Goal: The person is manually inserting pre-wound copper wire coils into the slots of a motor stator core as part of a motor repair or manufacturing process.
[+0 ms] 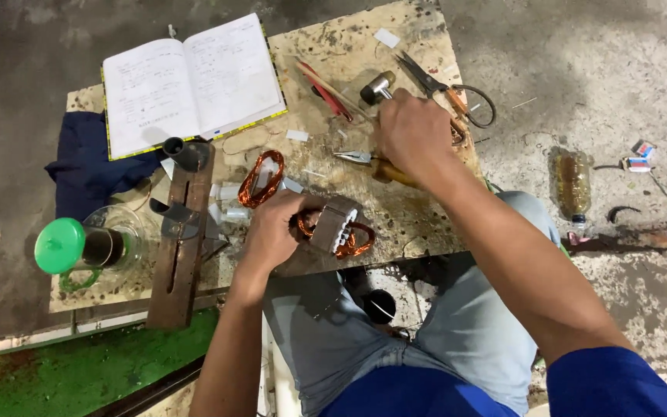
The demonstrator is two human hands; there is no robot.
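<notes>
A worn wooden board [426,208], scarred and stained, lay across the concrete floor [596,69] in front of the seated person; an open notebook [191,81] with handwritten pages rested at the board's far left corner, partly over a dark blue cloth [86,166]; a long brown wooden jig [181,239] with a slot ran down the board's left side, and a glass jar with a green lid [86,245] stood just beside it; a plastic bottle [573,181] lay on the floor to the right, well apart from the work.

The right hand [411,131] was closed around the handle of a small hammer [377,89], its metal head up near the scissors [441,85] and a red-handled tool [326,91]; the left hand [275,232] was clamped on a motor stator [335,224], a small laminated block with copper windings bulging from it, held at the near edge of the board above the person's knees; a loose copper wire coil [260,177] lay just beyond the left hand; needle-nose pliers [353,157] lay between the two hands, close under the right one.
</notes>
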